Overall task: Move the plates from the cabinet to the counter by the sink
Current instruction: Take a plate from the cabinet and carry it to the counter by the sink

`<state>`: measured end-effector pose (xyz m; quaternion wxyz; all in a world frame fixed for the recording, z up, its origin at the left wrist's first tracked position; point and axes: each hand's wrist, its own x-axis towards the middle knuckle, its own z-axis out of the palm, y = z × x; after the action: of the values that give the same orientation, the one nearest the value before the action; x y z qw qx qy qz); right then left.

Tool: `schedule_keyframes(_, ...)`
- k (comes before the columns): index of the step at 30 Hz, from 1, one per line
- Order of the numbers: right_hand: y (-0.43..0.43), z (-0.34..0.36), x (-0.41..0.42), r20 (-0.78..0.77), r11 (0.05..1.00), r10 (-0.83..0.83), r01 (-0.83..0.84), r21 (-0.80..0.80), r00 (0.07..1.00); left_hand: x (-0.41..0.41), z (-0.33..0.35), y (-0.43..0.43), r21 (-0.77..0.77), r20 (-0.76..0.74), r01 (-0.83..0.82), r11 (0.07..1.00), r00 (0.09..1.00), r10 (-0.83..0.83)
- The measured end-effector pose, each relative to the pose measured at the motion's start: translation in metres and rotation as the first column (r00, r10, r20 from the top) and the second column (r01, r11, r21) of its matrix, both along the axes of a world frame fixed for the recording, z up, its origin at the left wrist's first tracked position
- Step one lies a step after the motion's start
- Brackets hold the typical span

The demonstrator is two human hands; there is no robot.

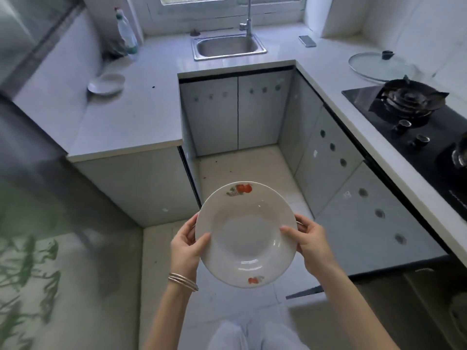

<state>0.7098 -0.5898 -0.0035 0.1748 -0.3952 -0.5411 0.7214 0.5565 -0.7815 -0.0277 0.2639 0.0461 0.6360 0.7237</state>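
While carried level at waist height, gripped from both sides: left hand (188,245) clamped on the left rim of the flowered plate (245,234), thumb over the top edge and fingers beneath; right hand (307,242) clamped on the right rim the same way. Held face up, well short of any surface, over the floor (252,162) of the aisle between the cabinets. Round, so no long axis to line up; only the flat face needs keeping level.

Outward from the hands, straight ahead and far off: the sink (228,46) set into the counter (131,114). Ahead and to the left, on the counter's left run and near the sink: a white plate (106,83) already lying there, seemingly the spot to aim for. Lies forward-left of the hands, well apart, closer to the left hand's side. Probably calls for stepping forward, swinging left, and lowering beside or onto that plate. Risk of clipping the counter edge if brought in too low.
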Motion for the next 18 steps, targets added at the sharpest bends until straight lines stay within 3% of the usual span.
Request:
schedule_keyframes(9, 0.045, -0.024, -0.094, 0.034, 0.994, 0.096, -0.095, -0.048, 0.995, -0.067, -0.009, 0.029, -0.016, 0.087, -0.128, 0.992, 0.988, 0.129)
schedule_keyframes(18, 0.15, -0.013, -0.212, -0.011, 0.983, 0.162, -0.16, 0.085, 0.987, -0.17, 0.011, 0.129, -0.026, 0.013, -0.162, 0.986, 0.987, 0.162)
